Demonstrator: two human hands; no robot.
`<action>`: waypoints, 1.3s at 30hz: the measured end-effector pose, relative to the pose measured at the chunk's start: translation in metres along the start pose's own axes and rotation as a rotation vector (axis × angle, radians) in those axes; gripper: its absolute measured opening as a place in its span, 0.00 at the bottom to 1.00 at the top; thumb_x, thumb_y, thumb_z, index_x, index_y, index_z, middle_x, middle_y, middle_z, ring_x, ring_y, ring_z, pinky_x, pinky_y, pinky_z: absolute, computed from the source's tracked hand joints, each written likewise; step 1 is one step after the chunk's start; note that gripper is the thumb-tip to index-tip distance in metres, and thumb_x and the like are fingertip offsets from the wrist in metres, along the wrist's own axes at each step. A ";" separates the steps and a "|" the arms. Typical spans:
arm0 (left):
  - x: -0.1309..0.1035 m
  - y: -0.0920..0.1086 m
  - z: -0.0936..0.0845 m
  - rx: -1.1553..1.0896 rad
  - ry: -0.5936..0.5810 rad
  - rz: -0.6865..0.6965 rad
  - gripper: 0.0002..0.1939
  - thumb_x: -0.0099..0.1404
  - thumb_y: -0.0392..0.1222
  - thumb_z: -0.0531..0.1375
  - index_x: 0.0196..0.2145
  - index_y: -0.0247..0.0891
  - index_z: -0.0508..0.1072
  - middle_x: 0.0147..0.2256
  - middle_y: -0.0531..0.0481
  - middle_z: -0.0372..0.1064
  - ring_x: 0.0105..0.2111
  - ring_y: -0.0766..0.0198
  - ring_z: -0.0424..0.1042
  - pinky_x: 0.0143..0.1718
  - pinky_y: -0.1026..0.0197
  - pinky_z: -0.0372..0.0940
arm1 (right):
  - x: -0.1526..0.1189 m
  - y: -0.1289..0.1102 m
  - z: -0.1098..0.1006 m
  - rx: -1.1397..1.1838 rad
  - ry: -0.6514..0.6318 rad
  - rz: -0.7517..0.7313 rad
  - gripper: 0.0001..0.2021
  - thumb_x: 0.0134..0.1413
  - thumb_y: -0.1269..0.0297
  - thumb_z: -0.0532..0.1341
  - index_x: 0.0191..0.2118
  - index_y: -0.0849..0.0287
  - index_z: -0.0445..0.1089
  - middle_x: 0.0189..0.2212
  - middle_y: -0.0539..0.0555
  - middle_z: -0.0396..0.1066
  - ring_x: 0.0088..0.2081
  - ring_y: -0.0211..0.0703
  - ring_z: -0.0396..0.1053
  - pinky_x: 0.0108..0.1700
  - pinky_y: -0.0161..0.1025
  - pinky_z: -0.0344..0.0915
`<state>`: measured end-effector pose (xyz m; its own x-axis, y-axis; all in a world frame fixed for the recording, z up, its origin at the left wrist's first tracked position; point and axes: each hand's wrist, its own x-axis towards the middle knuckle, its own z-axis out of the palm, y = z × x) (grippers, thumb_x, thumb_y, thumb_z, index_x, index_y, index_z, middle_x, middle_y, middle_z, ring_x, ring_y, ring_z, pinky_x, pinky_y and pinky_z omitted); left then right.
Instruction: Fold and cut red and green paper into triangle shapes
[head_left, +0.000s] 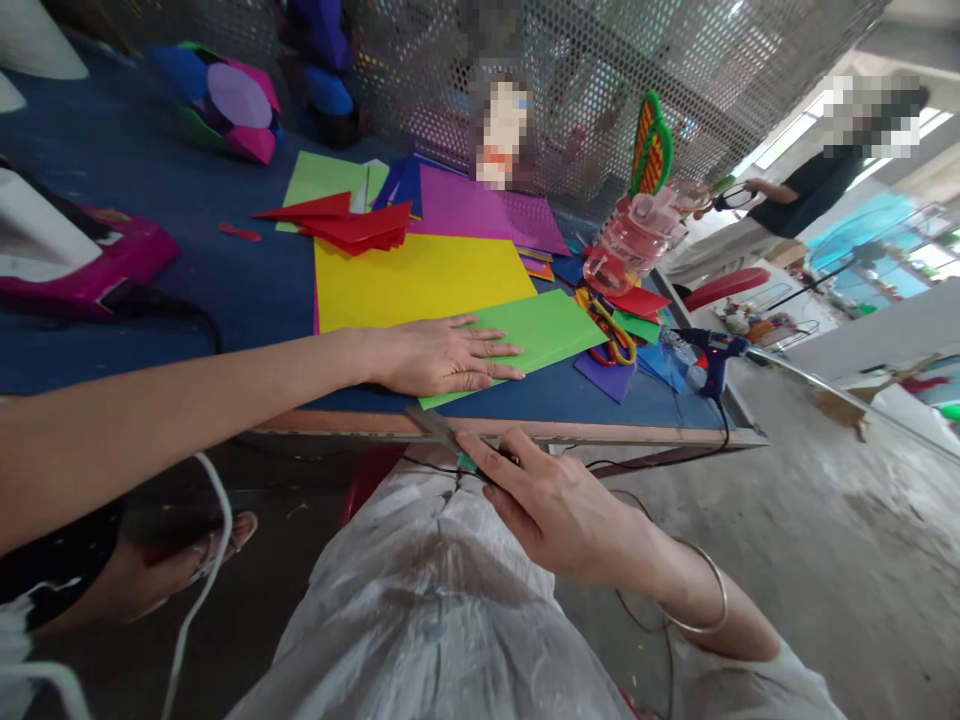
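Note:
My left hand (442,358) lies flat, fingers spread, on a folded sheet of green paper (551,328) near the table's front edge. Beneath the green paper is a large yellow sheet (405,280). My right hand (551,495) is closed round the handle of a knife (431,425), whose blade points left, just below the green paper's near corner. Much of the handle is hidden by my fingers. Folded red paper pieces (375,230) rest on the yellow sheet's far left, and a purple sheet (487,210) lies behind it.
Yellow-handled scissors (619,335), a pink clear bottle (626,245) and a blue glue gun (716,355) sit to the right. A magenta machine (127,255) with a cable is at left. Perforated metal (600,60) stands behind the table. Another person (802,195) stands at far right.

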<state>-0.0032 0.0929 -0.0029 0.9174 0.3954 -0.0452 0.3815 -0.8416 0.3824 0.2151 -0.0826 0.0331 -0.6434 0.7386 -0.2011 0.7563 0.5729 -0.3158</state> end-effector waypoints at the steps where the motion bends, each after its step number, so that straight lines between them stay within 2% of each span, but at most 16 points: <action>1: 0.000 0.000 -0.001 -0.001 0.002 0.003 0.29 0.79 0.59 0.45 0.73 0.62 0.62 0.78 0.61 0.48 0.80 0.56 0.42 0.78 0.46 0.31 | -0.004 -0.001 -0.001 0.006 -0.012 -0.012 0.30 0.75 0.64 0.49 0.79 0.55 0.49 0.58 0.65 0.69 0.42 0.49 0.75 0.42 0.47 0.75; 4: -0.002 0.001 -0.003 0.000 0.016 0.005 0.29 0.79 0.58 0.45 0.73 0.60 0.63 0.77 0.59 0.50 0.79 0.56 0.45 0.79 0.46 0.32 | -0.022 -0.006 -0.008 0.038 -0.017 -0.057 0.30 0.75 0.64 0.51 0.78 0.54 0.51 0.57 0.63 0.70 0.46 0.50 0.75 0.45 0.46 0.75; 6: -0.002 0.000 -0.006 0.002 0.030 -0.002 0.29 0.79 0.58 0.45 0.73 0.59 0.64 0.76 0.58 0.54 0.78 0.56 0.48 0.79 0.46 0.36 | -0.036 -0.004 -0.014 0.073 0.049 -0.032 0.30 0.76 0.65 0.50 0.79 0.51 0.50 0.56 0.61 0.70 0.48 0.49 0.76 0.48 0.45 0.75; 10: -0.002 0.001 -0.012 0.017 0.146 -0.107 0.33 0.79 0.61 0.44 0.75 0.53 0.59 0.72 0.54 0.64 0.73 0.58 0.62 0.74 0.55 0.54 | -0.054 0.022 -0.025 0.060 0.313 0.173 0.29 0.79 0.63 0.47 0.79 0.50 0.49 0.50 0.59 0.70 0.46 0.47 0.76 0.50 0.45 0.75; 12: 0.000 0.002 -0.012 0.039 0.245 -0.234 0.38 0.77 0.65 0.45 0.78 0.47 0.52 0.69 0.48 0.69 0.69 0.54 0.68 0.69 0.53 0.62 | -0.056 0.046 -0.032 -0.025 0.455 0.294 0.29 0.79 0.60 0.46 0.79 0.52 0.51 0.47 0.59 0.70 0.42 0.49 0.76 0.46 0.47 0.75; 14: 0.004 0.004 -0.012 0.068 0.315 -0.375 0.48 0.72 0.70 0.52 0.78 0.39 0.47 0.66 0.38 0.71 0.67 0.45 0.71 0.66 0.47 0.66 | -0.052 0.072 -0.039 -0.084 0.543 0.405 0.29 0.78 0.59 0.47 0.79 0.54 0.52 0.46 0.60 0.70 0.43 0.52 0.76 0.46 0.49 0.75; 17: 0.011 0.010 -0.012 0.112 0.326 -0.512 0.64 0.59 0.74 0.65 0.77 0.31 0.47 0.69 0.26 0.64 0.68 0.33 0.67 0.67 0.41 0.65 | -0.038 0.107 -0.049 -0.210 0.609 0.630 0.31 0.76 0.61 0.47 0.79 0.59 0.52 0.44 0.61 0.72 0.40 0.55 0.76 0.42 0.49 0.74; 20: 0.018 0.020 -0.017 0.133 0.273 -0.578 0.65 0.56 0.69 0.70 0.76 0.32 0.48 0.71 0.26 0.61 0.70 0.32 0.64 0.69 0.42 0.62 | -0.019 0.136 -0.055 -0.281 0.653 0.745 0.32 0.75 0.60 0.49 0.79 0.59 0.51 0.47 0.65 0.74 0.43 0.58 0.77 0.43 0.50 0.73; 23: 0.023 0.030 -0.024 0.136 0.216 -0.666 0.61 0.58 0.65 0.71 0.76 0.32 0.49 0.71 0.25 0.60 0.68 0.33 0.67 0.65 0.45 0.65 | 0.000 0.158 -0.054 -0.306 0.687 0.786 0.32 0.73 0.62 0.51 0.78 0.63 0.52 0.49 0.69 0.74 0.47 0.63 0.76 0.47 0.53 0.72; 25: 0.025 0.033 -0.029 0.138 0.183 -0.732 0.59 0.57 0.66 0.72 0.74 0.32 0.54 0.69 0.24 0.61 0.64 0.32 0.71 0.61 0.45 0.68 | 0.009 0.167 -0.050 -0.324 0.704 0.788 0.32 0.71 0.63 0.52 0.77 0.65 0.54 0.50 0.71 0.73 0.51 0.65 0.74 0.50 0.56 0.71; 27: 0.025 0.035 -0.033 0.137 0.147 -0.773 0.54 0.57 0.67 0.72 0.70 0.33 0.62 0.66 0.27 0.67 0.61 0.32 0.73 0.59 0.45 0.69 | 0.015 0.170 -0.045 -0.342 0.723 0.762 0.32 0.70 0.62 0.54 0.75 0.66 0.56 0.53 0.73 0.71 0.54 0.68 0.72 0.53 0.59 0.70; 30: 0.026 0.034 -0.038 0.129 0.102 -0.787 0.44 0.58 0.68 0.71 0.62 0.36 0.72 0.59 0.33 0.74 0.59 0.36 0.74 0.57 0.48 0.69 | 0.021 0.165 -0.039 -0.366 0.760 0.700 0.31 0.71 0.59 0.53 0.75 0.63 0.57 0.59 0.73 0.67 0.59 0.71 0.68 0.55 0.63 0.69; 32: 0.026 0.035 -0.039 0.132 0.098 -0.782 0.40 0.58 0.67 0.71 0.58 0.37 0.74 0.59 0.35 0.74 0.61 0.38 0.73 0.58 0.49 0.68 | 0.025 0.158 -0.038 -0.367 0.780 0.609 0.30 0.73 0.58 0.52 0.75 0.59 0.57 0.61 0.72 0.65 0.61 0.71 0.66 0.57 0.65 0.68; 35: 0.026 0.036 -0.037 0.149 0.127 -0.778 0.42 0.58 0.66 0.72 0.60 0.35 0.73 0.65 0.31 0.67 0.66 0.35 0.66 0.62 0.46 0.66 | 0.038 0.150 -0.043 -0.334 0.714 0.388 0.30 0.74 0.59 0.51 0.76 0.60 0.57 0.61 0.71 0.66 0.62 0.70 0.65 0.60 0.66 0.67; 39: 0.028 0.037 -0.032 0.143 0.164 -0.783 0.51 0.55 0.66 0.73 0.67 0.35 0.65 0.67 0.28 0.63 0.68 0.32 0.62 0.63 0.43 0.66 | 0.068 0.148 -0.062 -0.304 0.520 0.182 0.28 0.72 0.60 0.56 0.73 0.61 0.63 0.62 0.70 0.69 0.63 0.68 0.66 0.64 0.64 0.66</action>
<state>0.0334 0.0845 0.0393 0.3544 0.9285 -0.1106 0.9267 -0.3330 0.1740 0.2903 0.0742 0.0299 -0.4177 0.8660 0.2749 0.8971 0.4410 -0.0263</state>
